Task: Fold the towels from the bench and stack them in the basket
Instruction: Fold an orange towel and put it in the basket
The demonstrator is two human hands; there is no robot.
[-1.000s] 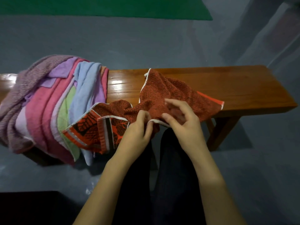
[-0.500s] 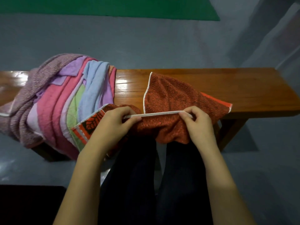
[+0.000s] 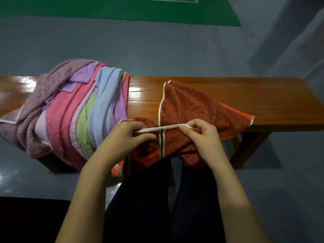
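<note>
A rust-red patterned towel (image 3: 191, 106) with a white hem lies crumpled on the wooden bench (image 3: 263, 97) and hangs over its front edge onto my lap. My left hand (image 3: 126, 137) pinches the white hem at its left end. My right hand (image 3: 203, 137) pinches the same hem further right, and the strip between them is pulled taut. A heap of towels (image 3: 70, 109) in mauve, pink, green, light blue and lilac is draped over the bench's left part. No basket is in view.
Grey glossy floor surrounds the bench. A green mat (image 3: 122, 9) lies on the floor beyond it. A dark object (image 3: 31, 220) fills the lower left corner. My dark-trousered legs (image 3: 157, 199) are under the towel's hanging part.
My hands went from bunching the red towel close together to pinching its white hem and drawing apart, stretching the hem straight. The patterned end at the left has dropped lower below the bench edge.
</note>
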